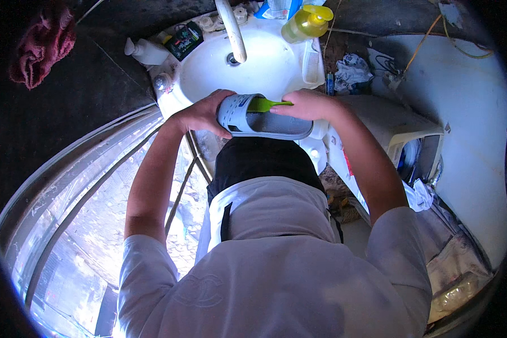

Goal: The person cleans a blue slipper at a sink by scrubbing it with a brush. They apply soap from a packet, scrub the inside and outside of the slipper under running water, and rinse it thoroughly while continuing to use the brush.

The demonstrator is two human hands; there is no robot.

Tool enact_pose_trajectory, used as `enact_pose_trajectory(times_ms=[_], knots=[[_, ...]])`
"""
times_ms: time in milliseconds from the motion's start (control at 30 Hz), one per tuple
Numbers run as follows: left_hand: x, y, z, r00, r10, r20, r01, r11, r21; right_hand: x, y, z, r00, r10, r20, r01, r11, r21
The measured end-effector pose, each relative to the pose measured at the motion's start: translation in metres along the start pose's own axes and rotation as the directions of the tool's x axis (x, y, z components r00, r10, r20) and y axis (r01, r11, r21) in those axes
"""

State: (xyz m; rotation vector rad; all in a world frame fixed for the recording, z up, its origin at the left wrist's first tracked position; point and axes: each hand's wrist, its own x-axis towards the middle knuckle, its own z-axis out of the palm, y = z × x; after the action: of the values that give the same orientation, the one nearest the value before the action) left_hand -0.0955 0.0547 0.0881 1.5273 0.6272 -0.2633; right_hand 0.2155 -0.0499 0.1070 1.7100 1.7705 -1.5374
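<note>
A grey slide sandal [274, 123] is held over the near rim of a white washbasin [257, 82], its light strap to the left. My left hand [207, 112] grips the strap end, with the thumb low on the front. Between the fingers of my right hand [306, 104] is the handle of a green brush [264, 104]. Its head reaches in under the strap, so any bristles are hidden. A curved white faucet spout [233, 34] hangs over the metal drain [233, 60], behind the sandal.
On the basin's left rim stand a white bottle [150, 51] and a dark green box [185, 41]. A yellow pump bottle [306, 24] and a white comb [311, 65] occupy the right rim. A maroon cloth [44, 46] hangs far left; a white-framed machine [414, 143] stands right.
</note>
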Motion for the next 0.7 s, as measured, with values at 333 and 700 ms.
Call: enact_pose_trajectory(times_ms=[333,700], knots=[[0.01,-0.048,0.053,0.854,-0.164,-0.493,-0.458,0.212,-0.863,-0.025,-0.033,0.016,0.935,0.113,-0.335,-0.031,0.97,0.24],[0.062,-0.03,0.114,0.771,-0.256,-0.583,-0.636,-0.272,-0.722,-0.026,-0.076,0.055,0.844,-0.059,-0.533,-0.023,0.989,-0.146]])
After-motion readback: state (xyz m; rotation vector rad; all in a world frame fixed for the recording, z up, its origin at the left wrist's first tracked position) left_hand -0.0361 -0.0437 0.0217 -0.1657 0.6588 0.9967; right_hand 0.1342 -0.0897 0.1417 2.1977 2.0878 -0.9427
